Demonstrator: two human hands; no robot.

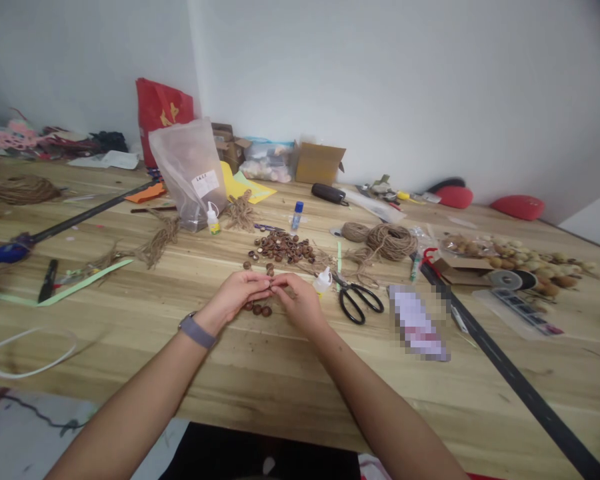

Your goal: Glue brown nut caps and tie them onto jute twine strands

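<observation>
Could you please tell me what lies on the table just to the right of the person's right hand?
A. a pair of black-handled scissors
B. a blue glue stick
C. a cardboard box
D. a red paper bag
A: the black-handled scissors lie on the wooden table just right of the right hand, beside a small glue bottle.

Two bare forearms, without sleeves; a grey band with a darker flat face worn snug on the left wrist (197, 331); no rings or gloves visible on the left hand (237, 291) or right hand (300, 298); fingernails short and unpainted.
</observation>
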